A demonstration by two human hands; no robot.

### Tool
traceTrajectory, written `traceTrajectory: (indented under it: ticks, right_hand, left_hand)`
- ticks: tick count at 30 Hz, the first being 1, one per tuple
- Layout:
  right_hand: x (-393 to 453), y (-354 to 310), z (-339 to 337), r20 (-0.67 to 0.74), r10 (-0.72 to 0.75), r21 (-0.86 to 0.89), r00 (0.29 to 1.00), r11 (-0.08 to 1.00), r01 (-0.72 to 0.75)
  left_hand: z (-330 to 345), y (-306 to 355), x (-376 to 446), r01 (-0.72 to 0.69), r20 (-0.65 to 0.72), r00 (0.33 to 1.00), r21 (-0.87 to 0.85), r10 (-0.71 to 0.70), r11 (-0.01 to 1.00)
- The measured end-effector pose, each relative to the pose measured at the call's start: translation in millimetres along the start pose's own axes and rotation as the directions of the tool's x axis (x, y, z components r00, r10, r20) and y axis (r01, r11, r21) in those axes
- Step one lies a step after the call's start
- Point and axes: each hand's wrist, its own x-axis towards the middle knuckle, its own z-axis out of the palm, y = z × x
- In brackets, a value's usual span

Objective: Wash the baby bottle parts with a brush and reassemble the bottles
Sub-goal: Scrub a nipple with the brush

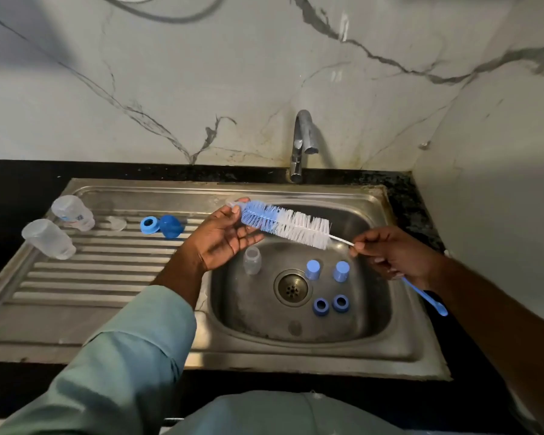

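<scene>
Steel sink set into a dark counter, marble wall behind and a second wall closing in on the right, close beside the right forearm. Tap at the back rim, spout over the basin. Ribbed drainboard to the left, its front half bare.

On the drainboard's far end: two clear bottles lying tilted, near each other; a clear teat just right of them; then a blue ring touching a blue cap.

In the basin: clear small bottle upright left of the drain; two blue caps standing right of the drain, apart; two blue rings in front of them, just beside each other.

Held above the basin, well clear of everything in it: brush, sloping down to the right, blue bristles at the tip, white behind.

Left hand palm up, fingers loosely spread, thumb and fingertips pinching a small clear part at the brush tip; cannot tell what part. Green sleeve pushed up the forearm.

Right hand clenched round the brush's wire stem and blue handle, handle end sticking out past the basin's right rim.
</scene>
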Motion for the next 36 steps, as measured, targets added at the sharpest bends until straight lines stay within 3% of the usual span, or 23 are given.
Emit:
traceTrajectory:
  ticks: [2,3,5,6,8,10,12,15,17,18,20,21,22,23,24,26,28,29,31,33,34,35,36]
  right_hand:
    - [-1.2,-4.2,9.0,-0.086,-0.143,-0.288,0.986,0.951,0.113]
    - [-0.6,-4.5,14.1,-0.100,-0.293,-0.561,0.951,0.806,0.190]
    - [2.5,1.2,22.1,-0.010,-0.532,-0.938,0.847,0.299,0.177]
    - [3.9,4.0,25.7,0.023,-0.604,-0.992,0.797,0.087,0.095]
    - [3.0,9.8,25.8,-0.045,-0.666,-0.990,0.745,-0.071,-0.124]
    - [-1.3,16.9,14.5,-0.199,-0.726,-0.955,0.658,-0.008,-0.297]
    - [-6.9,29.1,1.7,-0.232,-0.783,-0.930,0.577,0.006,-0.367]
    - [-13.3,40.3,-11.6,-0.180,-0.812,-0.935,0.555,-0.035,-0.354]
    - [-12.6,32.9,-13.7,-0.190,-0.768,-0.960,0.612,0.014,-0.279]
    - [-12.9,25.8,-15.6,-0.262,-0.665,-0.964,0.700,0.158,-0.212]
    - [-16.1,13.1,-21.6,-0.345,-0.147,-0.724,0.927,0.671,-0.163]
    - [-17.9,10.8,-23.9,-0.257,0.124,-0.538,0.958,0.806,-0.248]
    - [-17.9,11.9,-29.6,-0.148,0.290,-0.428,0.946,0.843,-0.325]
    - [-16.1,14.2,-33.3,-0.072,0.340,-0.386,0.938,0.858,-0.340]
    - [-12.4,16.2,-37.1,-0.053,0.311,-0.375,0.949,0.875,-0.307]
    - [-3.5,25.7,-43.0,-0.147,-0.001,-0.515,0.989,0.854,-0.075]
    - [7.5,38.7,-54.7,-0.175,-0.394,-0.779,0.902,0.616,0.118]
    - [11.2,45.5,-60.6,-0.164,-0.511,-0.870,0.844,0.479,0.122]
    - [13.3,57.7,-64.6,-0.167,-0.650,-0.953,0.742,0.298,0.047]
    - [11.9,59.8,-60.9,-0.059,-0.756,-0.987,0.652,0.141,0.075]
    - [8.4,56.3,-52.7,-0.029,-0.757,-0.987,0.652,0.125,0.100]
    - [3.8,50.9,-43.7,-0.045,-0.694,-0.967,0.719,0.210,0.142]
    - [-1.2,42.7,-36.5,-0.094,-0.545,-0.887,0.833,0.426,0.179]
  left_hand:
    - [7.5,1.6,-2.5,-0.031,-0.086,0.996,0.015,0.032,0.999]
    - [11.6,-0.5,-0.2,-0.042,-0.194,0.979,0.069,0.055,0.997]
    - [15.2,-9.9,8.6,-0.030,-0.415,0.904,0.170,0.099,0.985]
    - [16.3,-14.9,12.6,-0.022,-0.473,0.875,0.171,0.102,0.985]
    - [16.3,-21.7,15.6,-0.020,-0.526,0.849,0.071,0.054,0.997]
    - [16.7,-26.0,13.7,-0.025,-0.552,0.834,-0.025,0.007,0.999]
    - [21.0,-28.2,9.6,-0.045,-0.557,0.831,-0.066,0.000,0.997]
    - [31.4,-29.3,6.0,-0.038,-0.513,0.858,-0.074,-0.005,0.997]
    - [34.4,-28.4,3.9,-0.007,-0.437,0.899,-0.086,-0.032,0.996]
    - [35.2,-27.4,2.3,0.003,-0.369,0.929,-0.101,-0.041,0.995]
    - [36.9,-26.1,-0.8,-0.015,-0.223,0.975,-0.145,-0.018,0.989]
    - [36.8,-26.0,-0.5,-0.030,-0.168,0.986,-0.170,0.001,0.985]
    - [39.0,-26.5,0.9,-0.045,-0.140,0.990,-0.203,0.016,0.978]
    - [40.5,-27.4,3.3,-0.069,-0.143,0.989,-0.233,0.036,0.970]
    - [43.6,-28.1,5.8,-0.108,-0.170,0.983,-0.255,0.065,0.961]
    - [46.0,-26.4,10.9,-0.198,-0.282,0.952,-0.276,0.118,0.941]
    - [44.9,-24.6,15.0,-0.261,-0.417,0.900,-0.292,0.124,0.920]
    - [42.8,-24.0,17.0,-0.287,-0.470,0.874,-0.299,0.121,0.910]
    - [38.4,-23.2,19.7,-0.307,-0.533,0.839,-0.298,0.109,0.904]
    - [35.2,-21.9,22.7,-0.291,-0.520,0.850,-0.321,0.089,0.901]
    - [33.4,-20.3,22.9,-0.268,-0.490,0.869,-0.344,0.072,0.900]
    - [31.5,-17.9,22.0,-0.247,-0.446,0.893,-0.366,0.063,0.897]
    - [30.4,-15.1,20.5,-0.231,-0.395,0.916,-0.378,0.069,0.896]
